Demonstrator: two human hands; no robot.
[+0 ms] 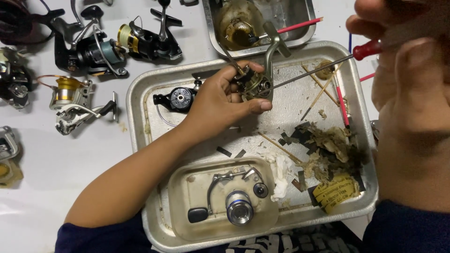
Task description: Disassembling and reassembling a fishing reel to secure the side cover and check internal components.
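Reel body being worked on, stripped of its spool.
Left hand (220, 96) is gripping the reel body (255, 82), fingers closed; right hand (398, 51) is clasping the screwdriver (309, 72) probing it; spool (240, 206) is lying apart.

The left hand (220, 96) reaches in from the near left on a bare, bent forearm, fingers curled closed with the thumb extended, while the right hand (403, 70) looms blurred at the far right, fingers clenched.
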